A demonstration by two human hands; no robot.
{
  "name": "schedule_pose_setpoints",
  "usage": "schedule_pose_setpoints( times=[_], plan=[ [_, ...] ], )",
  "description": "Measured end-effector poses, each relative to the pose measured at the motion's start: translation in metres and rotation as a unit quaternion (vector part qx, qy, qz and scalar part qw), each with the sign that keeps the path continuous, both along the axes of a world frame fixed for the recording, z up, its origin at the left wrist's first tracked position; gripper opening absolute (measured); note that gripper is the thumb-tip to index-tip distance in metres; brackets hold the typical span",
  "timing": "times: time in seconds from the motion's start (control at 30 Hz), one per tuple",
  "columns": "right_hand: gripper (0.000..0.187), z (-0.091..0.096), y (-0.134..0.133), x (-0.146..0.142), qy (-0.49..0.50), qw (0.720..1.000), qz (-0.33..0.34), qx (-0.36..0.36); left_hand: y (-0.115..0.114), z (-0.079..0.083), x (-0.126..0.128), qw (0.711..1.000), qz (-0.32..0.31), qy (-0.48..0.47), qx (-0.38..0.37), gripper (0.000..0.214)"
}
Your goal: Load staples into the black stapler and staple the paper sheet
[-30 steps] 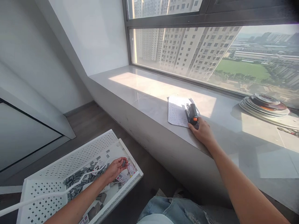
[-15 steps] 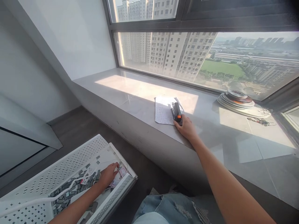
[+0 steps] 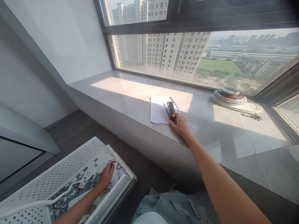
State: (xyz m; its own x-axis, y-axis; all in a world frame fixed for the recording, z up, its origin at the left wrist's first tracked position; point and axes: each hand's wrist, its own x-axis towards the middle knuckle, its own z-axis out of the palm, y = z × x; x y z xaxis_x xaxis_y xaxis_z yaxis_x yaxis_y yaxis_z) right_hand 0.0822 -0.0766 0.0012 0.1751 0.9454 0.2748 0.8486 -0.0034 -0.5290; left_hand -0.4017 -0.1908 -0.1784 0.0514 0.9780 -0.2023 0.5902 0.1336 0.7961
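My right hand is closed around the near end of a black stapler with an orange part. The stapler rests on white printed sheets of paper on the window ledge. Down at the left, my left hand is inside a white perforated metal bin, with its fingers curled together. What they hold, if anything, I cannot make out. Below and left of that hand lie many short grey strips, which look like staple strips. A white cable runs over them, close to the fingers.
On the ledge to the right sits a stack of coiled cable reels, with a thin tangled wire beside it. Small printed cards lie in the bin. My knees in torn jeans are below. A large window runs behind the ledge.
My left hand has drawn back slightly from the bin's right end, and its fingers are curled tighter. My right hand stays on the stapler. The whole view has shifted a little.
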Motion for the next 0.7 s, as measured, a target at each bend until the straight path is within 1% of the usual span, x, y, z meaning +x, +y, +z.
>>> schedule_pose_setpoints(
  times=[0.03,0.07,0.1,0.17,0.23,0.3,0.4,0.5,0.57,0.63,0.7],
  plan=[
    [0.037,0.001,0.000,0.000,0.003,1.000,0.002,-0.002,-0.001,0.007,0.003,0.997,0.024,-0.071,-0.015,0.055],
    [0.038,0.001,-0.001,0.000,0.004,1.000,0.003,-0.003,-0.002,0.015,0.007,0.989,0.031,-0.139,-0.030,0.059],
    [0.039,0.001,-0.001,0.000,0.003,1.000,0.002,-0.003,-0.004,0.024,0.011,0.980,0.022,-0.194,-0.040,0.060],
    [0.040,0.001,-0.001,0.001,0.000,1.000,-0.002,-0.003,-0.012,0.043,0.017,0.966,-0.009,-0.253,-0.060,0.059],
    [0.040,0.000,0.000,0.001,-0.002,1.000,-0.005,-0.001,-0.021,0.061,0.022,0.962,-0.028,-0.260,-0.085,0.058],
    [0.038,0.000,0.000,0.002,-0.002,1.000,-0.003,0.005,-0.029,0.076,0.025,0.963,-0.035,-0.245,-0.108,0.056],
    [0.035,-0.001,0.001,0.002,-0.001,1.000,0.003,0.015,-0.035,0.090,0.029,0.969,-0.039,-0.218,-0.107,0.052],
    [0.033,-0.002,0.001,0.003,0.000,1.000,0.006,0.019,-0.034,0.095,0.032,0.979,-0.030,-0.185,-0.076,0.051],
    [0.032,-0.002,0.001,0.004,0.000,1.000,0.008,0.021,-0.030,0.093,0.032,0.986,-0.015,-0.157,-0.061,0.052],
    [0.031,-0.003,0.001,0.004,0.000,1.000,0.009,0.026,-0.025,0.083,0.028,0.989,-0.004,-0.137,-0.053,0.055],
    [0.032,-0.003,0.001,0.004,0.002,1.000,0.009,0.027,-0.021,0.065,0.022,0.989,0.008,-0.138,-0.057,0.061]
  ],
)
